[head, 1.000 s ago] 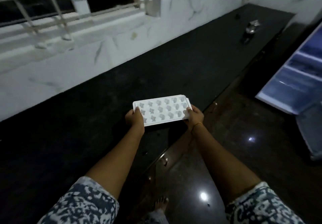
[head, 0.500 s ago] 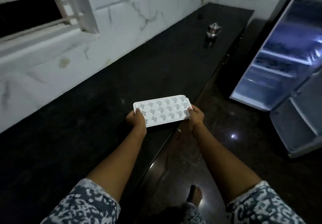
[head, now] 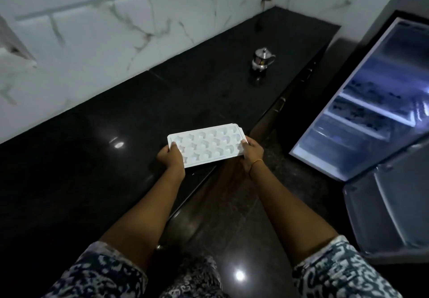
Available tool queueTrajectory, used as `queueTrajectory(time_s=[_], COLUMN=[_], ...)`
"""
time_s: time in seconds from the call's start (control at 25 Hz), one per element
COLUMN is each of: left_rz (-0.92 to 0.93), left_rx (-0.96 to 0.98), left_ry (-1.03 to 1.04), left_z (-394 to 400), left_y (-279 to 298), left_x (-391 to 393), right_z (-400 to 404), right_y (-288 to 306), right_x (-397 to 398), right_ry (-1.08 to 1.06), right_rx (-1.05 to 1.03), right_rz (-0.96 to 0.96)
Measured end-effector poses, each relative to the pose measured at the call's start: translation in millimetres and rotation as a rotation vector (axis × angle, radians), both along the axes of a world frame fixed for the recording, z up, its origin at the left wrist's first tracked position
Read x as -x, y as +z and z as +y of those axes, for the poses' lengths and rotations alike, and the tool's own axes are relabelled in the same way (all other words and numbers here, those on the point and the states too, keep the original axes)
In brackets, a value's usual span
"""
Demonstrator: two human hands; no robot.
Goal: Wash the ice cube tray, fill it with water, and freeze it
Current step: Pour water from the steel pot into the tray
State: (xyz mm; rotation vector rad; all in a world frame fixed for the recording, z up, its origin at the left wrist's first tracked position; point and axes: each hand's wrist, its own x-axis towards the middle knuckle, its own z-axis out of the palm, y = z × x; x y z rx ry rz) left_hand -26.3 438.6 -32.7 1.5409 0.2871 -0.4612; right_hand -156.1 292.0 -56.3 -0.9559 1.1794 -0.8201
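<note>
We hold the white ice cube tray (head: 206,144) level in the air over the front edge of the black granite counter (head: 144,102), one short end in each hand: our left hand (head: 172,157) curls round the near left end with the thumb on top of the rim, and our right hand (head: 251,152) grips the right end the same way, a thin bangle (head: 256,162) showing at that wrist. Whether the star-shaped wells hold water we cannot tell from this view; they look pale and even. If they are full, as we judge likely at this stage, the main risk is a spill: any tilt as we turn, or a jolt from a step on the glossy floor (head: 243,228), would slop water over the shallow rim. The open refrigerator (head: 371,102) stands to our right with its door (head: 392,207) swung out low towards us, and we could knock the tray or an elbow against it. A small steel pot (head: 261,59) sits well apart, far along the counter. Compared with half a second ago, the view has swung right: the barred window has left the frame, the refrigerator shows more of its lit shelves, and the pot lies nearer the centre, while both hands keep the same hold on the tray.
</note>
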Motion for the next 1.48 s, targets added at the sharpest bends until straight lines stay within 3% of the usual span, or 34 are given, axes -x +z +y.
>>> queueTrajectory(time_s=[0.48, 0.68, 0.88, 1.12, 1.28, 1.48], left_rz=[-0.117, -0.173, -0.253, -0.304, -0.420, -0.434], left_rx=[-0.166, -0.207, -0.303, -0.358, -0.449, -0.633], left_ry=[-0.058, -0.053, -0.010, 0.025, -0.102, -0.233], left_z=[-308.5, -382.0, -415.8, -417.9, -412.1, -413.5], left_y=[-8.8, -21.4, -39.6, -50.0, -67.1, -59.0], left_x=[-77.7, -84.1, -70.6, -49.2, -28.7, -8.3], right_z=[-318.5, -401.7, -467.7, -490.2, -495.7, -503.8], right_y=[-19.2, -20.6, -13.9, -15.0, -17.2, 10.7], right_x=[-73.4, -87.9, -103.2, -102.8, -102.1, -107.3], right_ry=[0.070, 0.179, 0.430, 0.631, 0.630, 0.343], right_rx=[-0.026, 0.063, 0.270, 0.296, 0.256, 0.285], right_rz=[0.092, 0.278, 0.499, 0.525, 0.499, 0.427])
